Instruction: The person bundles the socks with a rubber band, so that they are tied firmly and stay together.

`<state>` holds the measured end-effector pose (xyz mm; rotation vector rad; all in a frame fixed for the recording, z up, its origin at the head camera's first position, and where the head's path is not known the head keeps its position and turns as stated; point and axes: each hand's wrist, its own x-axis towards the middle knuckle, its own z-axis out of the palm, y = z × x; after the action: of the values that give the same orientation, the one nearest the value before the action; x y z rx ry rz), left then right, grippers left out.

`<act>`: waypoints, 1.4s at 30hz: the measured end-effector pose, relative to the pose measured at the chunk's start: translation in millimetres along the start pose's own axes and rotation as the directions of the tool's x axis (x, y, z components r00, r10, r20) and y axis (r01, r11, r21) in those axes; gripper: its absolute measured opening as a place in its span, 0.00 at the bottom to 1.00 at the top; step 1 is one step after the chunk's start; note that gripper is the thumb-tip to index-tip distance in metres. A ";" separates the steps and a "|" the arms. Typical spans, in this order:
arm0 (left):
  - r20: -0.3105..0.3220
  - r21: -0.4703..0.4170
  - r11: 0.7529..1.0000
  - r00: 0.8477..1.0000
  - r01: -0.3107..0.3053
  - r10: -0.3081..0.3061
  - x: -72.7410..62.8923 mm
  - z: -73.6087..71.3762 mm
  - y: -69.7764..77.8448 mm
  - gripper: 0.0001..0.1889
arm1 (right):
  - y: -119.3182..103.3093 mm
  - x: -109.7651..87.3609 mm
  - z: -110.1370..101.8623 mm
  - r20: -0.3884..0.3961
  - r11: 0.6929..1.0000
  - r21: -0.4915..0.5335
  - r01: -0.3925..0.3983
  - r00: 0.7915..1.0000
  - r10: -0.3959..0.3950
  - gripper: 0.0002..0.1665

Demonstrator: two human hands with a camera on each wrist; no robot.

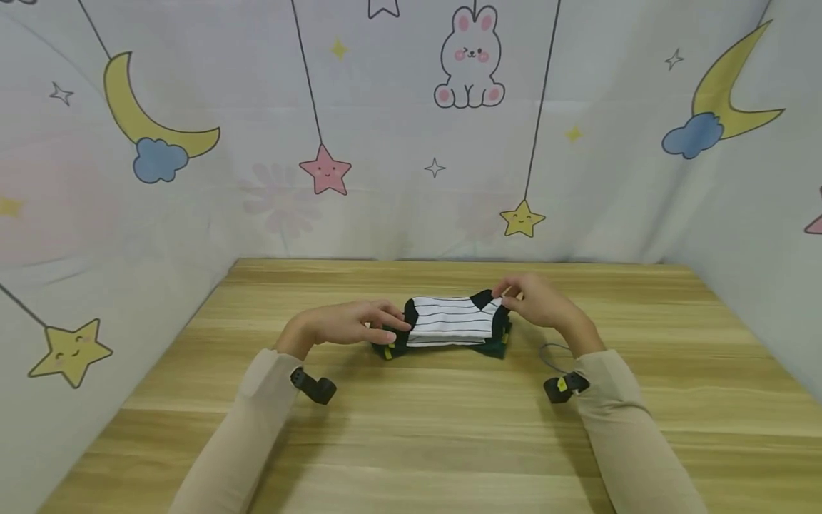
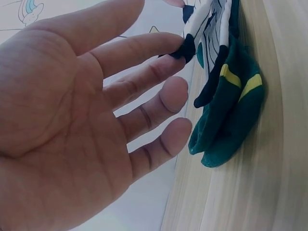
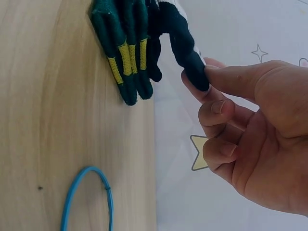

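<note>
A white sock with black stripes and black ends (image 1: pixel 449 319) lies flat across the middle of the table, on top of folded green socks (image 2: pixel 228 115) with yellow bands. At its left end is my left hand (image 1: pixel 353 323), fingers extended and apart, with two fingertips touching a black part of the striped sock (image 2: pixel 187 50). My right hand (image 1: pixel 539 301) pinches a black end of the striped sock (image 3: pixel 192 67) between thumb and forefinger, the other fingers curled loosely. In the right wrist view that end is lifted above the green socks (image 3: pixel 127 57).
The wooden table (image 1: pixel 437 428) runs back to a white curtain (image 1: pixel 398 214) printed with stars, moons and a rabbit. A thin blue loop (image 3: pixel 72 192) lies near my right wrist. Small black cameras (image 1: pixel 315 389) are strapped at both cuffs.
</note>
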<state>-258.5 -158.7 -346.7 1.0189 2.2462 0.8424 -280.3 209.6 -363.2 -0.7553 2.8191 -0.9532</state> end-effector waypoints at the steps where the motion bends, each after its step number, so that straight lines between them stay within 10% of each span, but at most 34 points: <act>1: 0.003 -0.003 1.000 1.000 0.005 -0.005 -0.4 -0.1 -0.2 0.22 | -0.3 0.1 0.4 0.005 1.000 -0.002 0.001 1.000 -0.001 0.10; 42: 0.046 0.098 0.994 0.998 0.037 -0.041 9.9 7.3 -9.5 0.19 | 6.3 3.0 15.9 0.074 0.997 -0.022 -0.080 0.994 0.081 0.10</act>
<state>-263.7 -153.5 -360.4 1.0246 2.2783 0.6909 -282.1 203.7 -379.4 -0.6590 2.7742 -0.8686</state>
